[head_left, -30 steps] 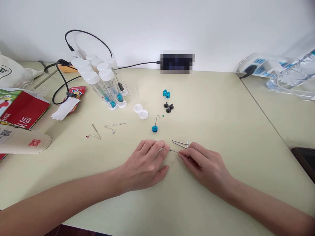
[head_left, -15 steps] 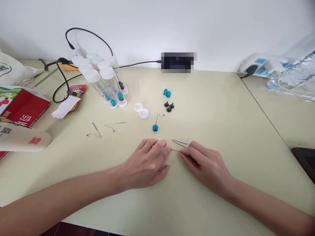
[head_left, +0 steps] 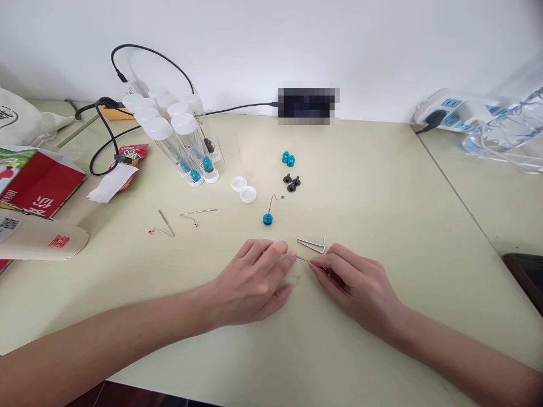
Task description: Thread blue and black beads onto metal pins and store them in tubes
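Observation:
My right hand (head_left: pixel 354 288) pinches the end of a thin metal rod (head_left: pixel 301 259) low over the table. My left hand (head_left: pixel 257 282) lies palm down with curled fingers, its index fingertip at the rod's other end. Its thumb is apart. A whitish, see-through piece (head_left: pixel 271 240) shows behind the left fingers; what lies beneath that hand is hidden. Two L-shaped hex keys (head_left: pixel 311 245) lie just beyond the right fingertips. Farther back, a blue round knob (head_left: pixel 267 219) stands with a bent wire tipped by a green bead.
Blue knobs (head_left: pixel 288 159), black flanged pieces (head_left: pixel 292 182) and white caps (head_left: pixel 248 194) lie farther back. Bent wire rods (head_left: pixel 198 212) lie left. Capped clear tubes (head_left: pixel 184 144) stand behind. A dark device (head_left: pixel 306 106) leans against the wall; a power strip (head_left: pixel 453 113) lies right.
Both hands hold nearly the same pose, with the rod still between them. The view has shifted very slightly.

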### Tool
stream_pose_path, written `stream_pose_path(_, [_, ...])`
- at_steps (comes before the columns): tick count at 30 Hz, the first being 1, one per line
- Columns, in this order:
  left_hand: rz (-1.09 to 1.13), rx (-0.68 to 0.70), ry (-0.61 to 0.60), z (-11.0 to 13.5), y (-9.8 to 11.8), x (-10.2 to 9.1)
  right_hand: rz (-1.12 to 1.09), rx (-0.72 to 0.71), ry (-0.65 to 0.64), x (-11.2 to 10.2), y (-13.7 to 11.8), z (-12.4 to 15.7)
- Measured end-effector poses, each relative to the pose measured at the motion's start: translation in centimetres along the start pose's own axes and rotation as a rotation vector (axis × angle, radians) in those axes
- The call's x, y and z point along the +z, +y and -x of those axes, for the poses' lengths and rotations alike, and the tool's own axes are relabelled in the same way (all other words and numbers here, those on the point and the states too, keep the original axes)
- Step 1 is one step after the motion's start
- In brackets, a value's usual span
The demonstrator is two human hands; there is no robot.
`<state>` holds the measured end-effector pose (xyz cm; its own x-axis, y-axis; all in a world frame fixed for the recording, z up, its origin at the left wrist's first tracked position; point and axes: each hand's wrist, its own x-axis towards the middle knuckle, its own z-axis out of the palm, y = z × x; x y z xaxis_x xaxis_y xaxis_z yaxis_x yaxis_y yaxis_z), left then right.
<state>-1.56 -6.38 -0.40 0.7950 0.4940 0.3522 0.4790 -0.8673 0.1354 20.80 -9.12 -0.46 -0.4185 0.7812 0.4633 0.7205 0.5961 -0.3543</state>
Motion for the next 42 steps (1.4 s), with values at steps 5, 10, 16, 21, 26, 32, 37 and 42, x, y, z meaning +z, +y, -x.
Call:
stream_pose_path(5, [0.016, -0.005, -0.005, 0.08, -0.01, 0.02, 0.004, -0.016, -0.005, -0.02, -0.10, -0.07])
stream_pose_path(10, [0.026, -0.007, -0.025, 0.06, -0.05, -0.14, 0.012, -0.019, -0.020, 0.01, -0.10, -0.16])
stream_pose_path(16, [0.054, -0.020, -0.029, 0.02, -0.08, -0.16, 0.018, -0.027, -0.007, 0.05, -0.04, -0.10])
stream_pose_path(21, [0.094, -0.040, -0.031, -0.04, -0.15, -0.29, 0.041, -0.027, -0.013, 0.23, 0.06, -0.15])
stream_pose_path(26, [0.184, -0.089, -0.067, -0.09, -0.32, -0.69, 0.038, 0.020, -0.035, 0.24, 0.19, -0.16])
stream_pose_path(32, [0.210, -0.098, -0.076, -0.04, -0.26, -0.82, 0.024, 0.053, -0.040, 0.12, 0.21, -0.11])
stream_pose_path(37, [0.197, -0.099, -0.072, -0.07, -0.21, -0.76, 0.034, 0.048, -0.046, 0.11, 0.19, -0.21])
stream_pose_path(42, [0.191, -0.081, -0.068, -0.08, -0.21, -0.71, 0.057, 0.038, -0.047, 0.19, 0.18, -0.23])
